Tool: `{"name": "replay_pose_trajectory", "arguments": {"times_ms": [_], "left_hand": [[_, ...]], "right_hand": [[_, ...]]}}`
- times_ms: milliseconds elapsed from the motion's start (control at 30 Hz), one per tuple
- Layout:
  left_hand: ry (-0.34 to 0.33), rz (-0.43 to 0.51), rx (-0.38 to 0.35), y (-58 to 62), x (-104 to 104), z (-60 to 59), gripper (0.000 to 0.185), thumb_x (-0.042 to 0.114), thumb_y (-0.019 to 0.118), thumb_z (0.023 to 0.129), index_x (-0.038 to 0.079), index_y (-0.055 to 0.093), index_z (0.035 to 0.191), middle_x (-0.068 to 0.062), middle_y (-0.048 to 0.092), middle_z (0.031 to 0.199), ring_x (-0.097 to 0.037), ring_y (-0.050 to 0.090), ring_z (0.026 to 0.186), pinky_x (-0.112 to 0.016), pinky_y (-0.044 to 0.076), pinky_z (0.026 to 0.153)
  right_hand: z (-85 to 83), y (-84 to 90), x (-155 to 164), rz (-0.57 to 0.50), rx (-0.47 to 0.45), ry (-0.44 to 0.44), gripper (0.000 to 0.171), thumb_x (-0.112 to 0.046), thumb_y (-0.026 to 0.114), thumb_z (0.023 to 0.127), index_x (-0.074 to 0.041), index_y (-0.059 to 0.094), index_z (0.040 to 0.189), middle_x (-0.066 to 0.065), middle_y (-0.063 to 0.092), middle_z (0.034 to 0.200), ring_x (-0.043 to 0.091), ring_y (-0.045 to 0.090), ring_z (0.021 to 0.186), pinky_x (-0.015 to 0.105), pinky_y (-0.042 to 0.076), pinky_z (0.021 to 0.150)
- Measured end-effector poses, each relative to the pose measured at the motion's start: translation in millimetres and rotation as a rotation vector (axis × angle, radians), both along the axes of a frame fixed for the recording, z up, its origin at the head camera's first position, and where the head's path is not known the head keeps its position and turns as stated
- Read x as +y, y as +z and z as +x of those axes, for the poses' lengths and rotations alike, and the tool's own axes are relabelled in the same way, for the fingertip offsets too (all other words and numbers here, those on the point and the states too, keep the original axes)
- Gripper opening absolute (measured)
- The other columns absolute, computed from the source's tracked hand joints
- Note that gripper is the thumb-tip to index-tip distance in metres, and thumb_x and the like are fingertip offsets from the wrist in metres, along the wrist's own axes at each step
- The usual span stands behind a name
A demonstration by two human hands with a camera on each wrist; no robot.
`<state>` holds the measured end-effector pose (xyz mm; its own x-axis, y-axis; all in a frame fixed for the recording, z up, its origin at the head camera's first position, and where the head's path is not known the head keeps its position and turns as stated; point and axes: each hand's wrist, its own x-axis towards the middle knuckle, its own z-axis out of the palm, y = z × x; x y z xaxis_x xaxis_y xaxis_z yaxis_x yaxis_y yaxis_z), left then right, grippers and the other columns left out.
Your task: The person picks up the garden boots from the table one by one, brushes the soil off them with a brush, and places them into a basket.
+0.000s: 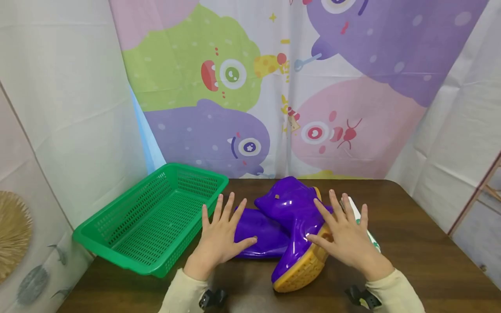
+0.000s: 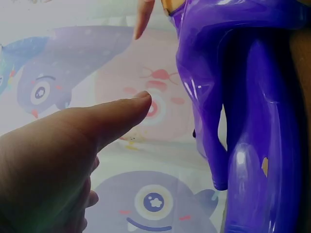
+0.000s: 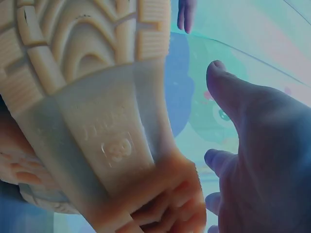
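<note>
On brown table, between left hand and right hand, overlapping in head view: purple boots with orange-yellow soles. With near sole slanting lengthwise from near left to far right, toe end nearest and tread facing rightward, and with purple shaft behind lying sideways toward green basket. With fingers of both hands straight, spread wide and holding nothing; cannot tell about any thumb contact with boots.
</note>
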<state>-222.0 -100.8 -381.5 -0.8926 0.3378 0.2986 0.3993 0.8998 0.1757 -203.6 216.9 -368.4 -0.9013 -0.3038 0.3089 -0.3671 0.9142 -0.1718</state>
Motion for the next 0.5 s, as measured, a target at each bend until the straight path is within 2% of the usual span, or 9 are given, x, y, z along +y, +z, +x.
{"name": "replay_pose_trajectory", "arguments": {"times_ms": [200, 367, 500], "left_hand": [[-0.006, -0.021, 0.035, -4.5, 5.9, -3.4, 0.093, 0.068, 0.058, 0.087, 0.02, 0.024, 0.159, -0.017, 0.014, 0.164, -0.04, 0.002, 0.15, -0.07, 0.001, 0.112], [-0.006, 0.007, 0.049, -8.5, 13.6, -9.4, 0.091, 0.067, 0.058, 0.087, 0.022, 0.026, 0.159, -0.015, 0.017, 0.164, -0.039, 0.005, 0.15, -0.068, 0.003, 0.113], [-0.001, 0.044, 0.043, -10.7, 18.3, -12.6, 0.09, 0.067, 0.058, 0.088, 0.021, 0.027, 0.159, -0.016, 0.021, 0.163, -0.038, 0.006, 0.151, -0.067, 0.003, 0.114]], "right_hand": [[0.6, 7.0, 8.9, -0.008, 0.032, 0.002, 0.085, -0.062, 0.054, 0.093, -0.026, 0.017, 0.161, 0.015, -0.003, 0.166, 0.042, -0.008, 0.149, 0.069, -0.018, 0.107], [0.9, 13.6, 21.8, -0.036, 0.091, -0.003, 0.081, -0.057, 0.056, 0.095, -0.024, 0.021, 0.16, 0.016, -0.001, 0.166, 0.042, -0.006, 0.149, 0.07, -0.014, 0.108], [-1.0, 14.8, 34.9, -0.048, 0.105, -0.023, 0.075, -0.054, 0.051, 0.098, -0.024, 0.019, 0.16, 0.02, 0.002, 0.165, 0.044, -0.006, 0.149, 0.071, -0.016, 0.107]]}}
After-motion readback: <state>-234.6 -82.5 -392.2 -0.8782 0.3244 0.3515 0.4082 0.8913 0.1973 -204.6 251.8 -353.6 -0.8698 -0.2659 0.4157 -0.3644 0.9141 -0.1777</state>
